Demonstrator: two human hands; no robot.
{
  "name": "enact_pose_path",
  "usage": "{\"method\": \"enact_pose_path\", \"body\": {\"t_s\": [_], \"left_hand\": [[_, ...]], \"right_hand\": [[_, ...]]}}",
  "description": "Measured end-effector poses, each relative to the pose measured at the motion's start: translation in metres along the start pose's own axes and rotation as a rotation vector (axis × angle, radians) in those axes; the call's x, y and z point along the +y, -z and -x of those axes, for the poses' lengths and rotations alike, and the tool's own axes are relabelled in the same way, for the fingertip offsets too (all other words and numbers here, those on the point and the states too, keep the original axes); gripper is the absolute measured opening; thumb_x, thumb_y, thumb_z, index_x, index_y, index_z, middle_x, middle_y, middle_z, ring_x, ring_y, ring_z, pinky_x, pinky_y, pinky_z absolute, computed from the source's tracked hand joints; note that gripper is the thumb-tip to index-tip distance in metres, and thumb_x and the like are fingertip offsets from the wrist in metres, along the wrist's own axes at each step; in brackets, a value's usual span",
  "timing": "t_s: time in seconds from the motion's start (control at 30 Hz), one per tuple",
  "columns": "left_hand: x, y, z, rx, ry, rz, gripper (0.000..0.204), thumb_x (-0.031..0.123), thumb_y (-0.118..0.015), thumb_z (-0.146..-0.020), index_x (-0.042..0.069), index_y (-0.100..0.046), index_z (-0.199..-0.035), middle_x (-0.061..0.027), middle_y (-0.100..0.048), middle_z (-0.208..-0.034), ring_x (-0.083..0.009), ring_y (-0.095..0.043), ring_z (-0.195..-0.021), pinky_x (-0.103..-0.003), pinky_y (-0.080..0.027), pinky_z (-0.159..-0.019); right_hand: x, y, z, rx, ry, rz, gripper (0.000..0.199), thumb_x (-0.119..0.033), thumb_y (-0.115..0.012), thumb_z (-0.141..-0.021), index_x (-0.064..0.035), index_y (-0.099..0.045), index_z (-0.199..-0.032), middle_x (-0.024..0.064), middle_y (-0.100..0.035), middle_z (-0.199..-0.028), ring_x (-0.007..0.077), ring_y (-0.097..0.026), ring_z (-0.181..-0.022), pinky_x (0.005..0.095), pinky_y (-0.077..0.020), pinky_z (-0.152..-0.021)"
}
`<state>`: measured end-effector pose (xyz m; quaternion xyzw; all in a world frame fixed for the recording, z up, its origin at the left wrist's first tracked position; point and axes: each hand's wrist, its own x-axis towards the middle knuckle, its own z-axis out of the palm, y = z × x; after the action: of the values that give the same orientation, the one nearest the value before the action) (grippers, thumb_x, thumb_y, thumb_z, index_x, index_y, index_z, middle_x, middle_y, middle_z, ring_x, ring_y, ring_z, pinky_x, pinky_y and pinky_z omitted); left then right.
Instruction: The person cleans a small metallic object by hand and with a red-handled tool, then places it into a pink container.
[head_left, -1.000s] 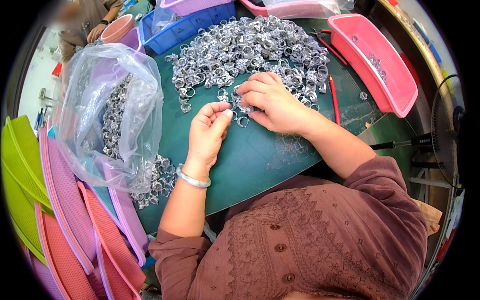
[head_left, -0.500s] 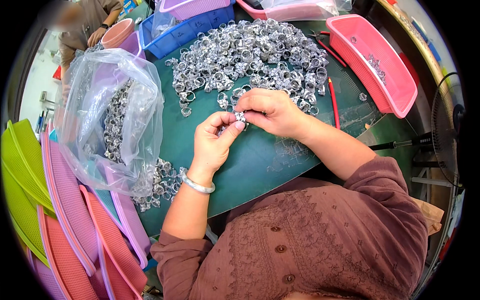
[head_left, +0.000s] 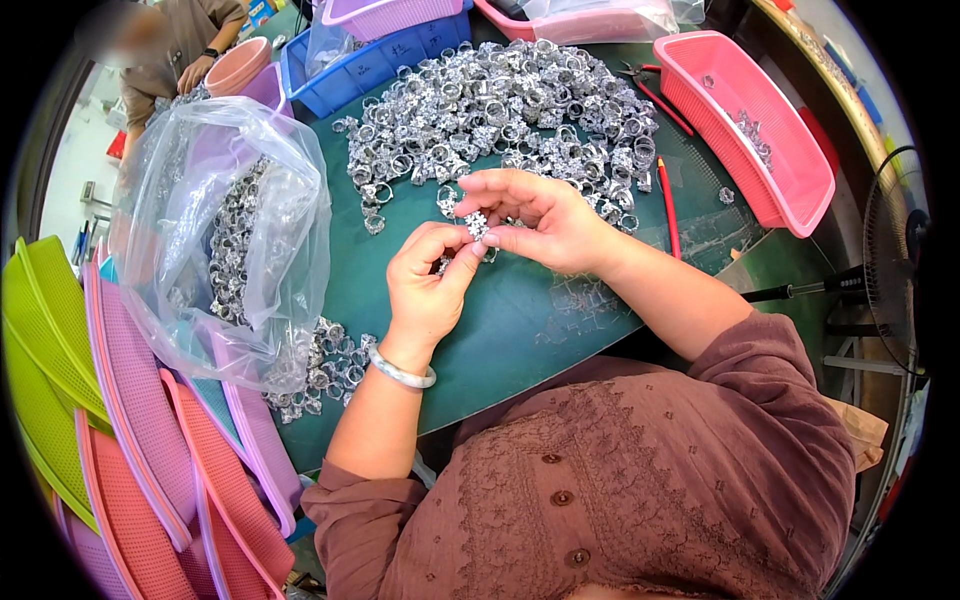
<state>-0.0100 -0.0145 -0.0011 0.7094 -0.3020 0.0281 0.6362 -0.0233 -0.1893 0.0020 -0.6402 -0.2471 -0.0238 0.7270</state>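
Between the thumb and bent forefinger of my left hand point(head_left: 430, 275) is a silver ring point(head_left: 478, 224) with a cluster of clear stones. My right hand point(head_left: 555, 222) is at its right side, thumb tip close to the ring and fingers parted in a loose curve. Silver bits show in the gap of the right hand and below its thumb; whether they are held or lie behind I cannot tell. Beyond both hands spreads a large heap of similar rings point(head_left: 500, 100) on the green tabletop point(head_left: 480, 345).
Red-handled pliers point(head_left: 668, 205) and a pink basket point(head_left: 690, 130) holding a few pieces lie right. At left are a clear plastic bag point(head_left: 285, 240) of rings and stacked coloured baskets point(head_left: 140, 390). A blue basket point(head_left: 370, 72) stands behind; a co-worker's hand point(head_left: 196, 74) shows far left.
My right forefinger has lifted off the ring and the right fingers have spread, showing more of the stone cluster. The left hand keeps its pinch, shifted very slightly.
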Motion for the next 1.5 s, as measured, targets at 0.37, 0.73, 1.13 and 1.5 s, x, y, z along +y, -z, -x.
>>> {"method": "enact_pose_path", "body": {"t_s": [0.37,0.73,1.13,1.5], "left_hand": [[-0.0011,0.0012,0.0014,0.01,0.112,0.073,0.009,-0.001,-0.063,-0.076,-0.001,-0.061,-0.084,-0.0025,-0.057,-0.077,-0.0064,-0.049,-0.065,-0.019,-0.041,-0.058],[-0.0058,0.0006,0.0022,0.037,0.191,0.18,0.006,0.002,-0.062,-0.078,-0.001,-0.062,-0.083,0.0005,-0.055,-0.075,-0.0036,-0.045,-0.063,-0.018,-0.037,-0.056],[-0.0053,0.002,0.0025,0.053,0.269,0.256,0.004,0.002,-0.061,-0.079,-0.001,-0.062,-0.083,0.0019,-0.055,-0.077,-0.0027,-0.044,-0.063,-0.016,-0.035,-0.056],[-0.0053,0.0023,0.0029,0.052,0.282,0.27,0.004,0.002,-0.061,-0.079,0.0,-0.062,-0.083,0.0014,-0.056,-0.078,-0.0026,-0.045,-0.064,-0.016,-0.036,-0.056]], "right_hand": [[-0.0004,0.0007,0.0001,0.018,0.046,0.111,0.05,0.008,-0.057,-0.075,-0.0058,-0.046,-0.122,0.0086,-0.058,-0.103,0.0139,-0.057,-0.091,0.0277,-0.0459,-0.079],[-0.001,0.0009,0.0002,-0.003,-0.012,0.085,0.051,0.006,-0.058,-0.077,-0.0013,-0.042,-0.125,0.0096,-0.055,-0.111,0.0124,-0.054,-0.095,0.027,-0.0443,-0.084],[0.0016,0.0031,-0.0006,0.028,-0.105,0.192,0.03,-0.006,-0.065,-0.077,0.0005,-0.055,-0.104,0.0065,-0.062,-0.091,0.0109,-0.059,-0.084,0.0245,-0.0471,-0.075],[0.0035,0.003,-0.0007,0.035,-0.141,0.102,0.027,-0.005,-0.065,-0.077,0.0005,-0.056,-0.102,0.0054,-0.062,-0.09,0.01,-0.058,-0.084,0.0247,-0.0468,-0.075]]}}
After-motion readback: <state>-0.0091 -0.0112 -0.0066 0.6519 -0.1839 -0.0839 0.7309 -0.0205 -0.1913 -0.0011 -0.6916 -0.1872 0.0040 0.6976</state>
